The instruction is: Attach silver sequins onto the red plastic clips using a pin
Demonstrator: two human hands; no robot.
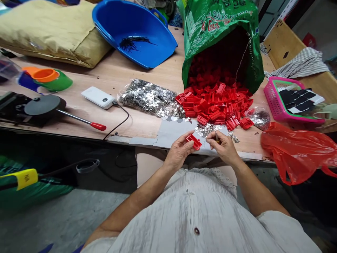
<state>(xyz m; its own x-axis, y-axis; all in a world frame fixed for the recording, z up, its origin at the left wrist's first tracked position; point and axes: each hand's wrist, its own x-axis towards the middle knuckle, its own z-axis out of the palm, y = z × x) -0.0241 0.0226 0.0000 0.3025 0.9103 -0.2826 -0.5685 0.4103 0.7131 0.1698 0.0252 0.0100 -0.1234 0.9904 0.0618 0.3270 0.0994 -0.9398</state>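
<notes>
One red part [194, 141] is in hand, a small open-sided plastic shell of the same kind as the pile [216, 105] of red parts.

Handling, as judged: light, stiff, smooth moulded plastic with thin walls. It is unlikely to crush under finger pressure, but could slip or twist if pinched at a corner. The best hold looks to be across the two long walls, with the open face left clear.

Position: the part is held in the air below the pile, just off the near edge of the desk [137, 123] and above the person's lap.

Left hand [180, 151]: closed on the part, thumb on top and fingers beneath, gripping its left end.

Right hand [223, 147]: just right of the part and not touching it. Thumb and forefinger are pinched shut on a small piece [217, 139], too hidden to identify.

Loose silver bits [207, 129] lie between the pile and the hands.
</notes>
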